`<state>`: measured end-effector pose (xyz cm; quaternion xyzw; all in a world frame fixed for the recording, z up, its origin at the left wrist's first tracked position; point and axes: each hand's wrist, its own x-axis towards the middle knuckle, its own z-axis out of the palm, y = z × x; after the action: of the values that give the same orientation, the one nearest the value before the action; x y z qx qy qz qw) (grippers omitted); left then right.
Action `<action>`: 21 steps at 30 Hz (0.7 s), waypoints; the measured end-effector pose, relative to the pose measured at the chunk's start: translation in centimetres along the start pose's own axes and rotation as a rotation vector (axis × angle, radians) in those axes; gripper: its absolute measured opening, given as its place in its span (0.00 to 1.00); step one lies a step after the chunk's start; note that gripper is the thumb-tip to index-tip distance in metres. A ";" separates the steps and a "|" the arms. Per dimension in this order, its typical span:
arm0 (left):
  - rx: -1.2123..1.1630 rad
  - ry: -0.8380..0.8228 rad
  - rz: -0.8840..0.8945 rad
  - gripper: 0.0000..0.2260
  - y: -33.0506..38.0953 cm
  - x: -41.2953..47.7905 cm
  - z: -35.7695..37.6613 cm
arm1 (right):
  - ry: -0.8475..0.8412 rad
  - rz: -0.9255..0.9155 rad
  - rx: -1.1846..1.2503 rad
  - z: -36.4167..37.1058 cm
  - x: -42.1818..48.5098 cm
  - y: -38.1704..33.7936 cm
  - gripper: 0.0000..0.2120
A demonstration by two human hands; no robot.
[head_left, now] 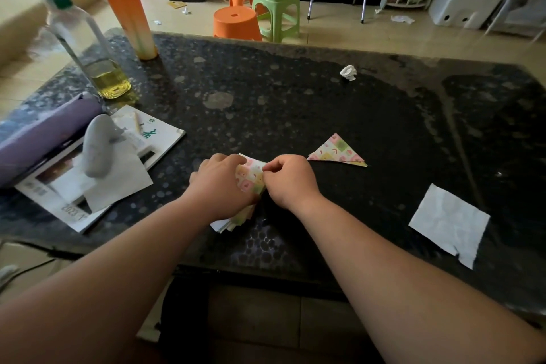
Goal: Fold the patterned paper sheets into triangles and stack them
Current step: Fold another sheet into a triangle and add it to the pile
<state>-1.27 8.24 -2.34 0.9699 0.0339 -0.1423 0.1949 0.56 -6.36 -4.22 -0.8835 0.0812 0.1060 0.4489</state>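
Left fingers [236, 160]: curled over the left edge of a thin pastel patterned paper sheet [251, 179], gripping it; the left hand [220, 183] lies over the stack.
Right fingers [269, 167]: bent tight, pinching the same sheet's right edge; the right hand [289, 182] is knuckles-up, close to the left one.
Sheet: printed in pink, yellow and green squares, bowed between both hands at the counter's near middle.
Stack: loose pile of patterned paper sheets [236, 223], edges fanned, under the left wrist.
Triangle: flat folded patterned paper triangle [336, 151] on the counter, near the right hand, not touching it.
Counter [295, 91]: dark speckled stone, glossy.
Right side: rumpled white paper square [449, 223] with a torn corner.
Far side: small crumpled white paper ball [348, 72].
Left corner: clear plastic bottle [82, 38] with yellow liquid at the bottom, beside a tall orange drink cup [130, 18].
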 end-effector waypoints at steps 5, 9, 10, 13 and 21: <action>-0.022 0.011 0.149 0.35 3.5 -0.8 0.3 | 0.066 0.030 0.134 -4.1 -0.9 0.6 0.06; 0.015 0.007 0.259 0.08 7.9 -1.0 0.8 | 0.110 0.056 0.180 -8.4 -2.3 2.2 0.05; -0.024 0.002 0.276 0.07 9.0 -0.9 1.1 | 0.121 0.072 0.204 -9.4 -2.6 2.6 0.05; -0.237 -0.088 0.247 0.06 11.3 -0.5 1.8 | 0.187 0.059 0.262 -12.0 -3.3 4.1 0.07; -1.119 -0.432 -0.248 0.08 11.4 0.6 3.7 | -0.005 0.304 0.169 -16.1 -3.0 6.7 0.07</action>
<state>-0.27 -3.68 -1.56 0.6585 0.1761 -0.3179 0.6590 -2.13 -23.22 0.61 -0.8199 0.2217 0.1675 0.5005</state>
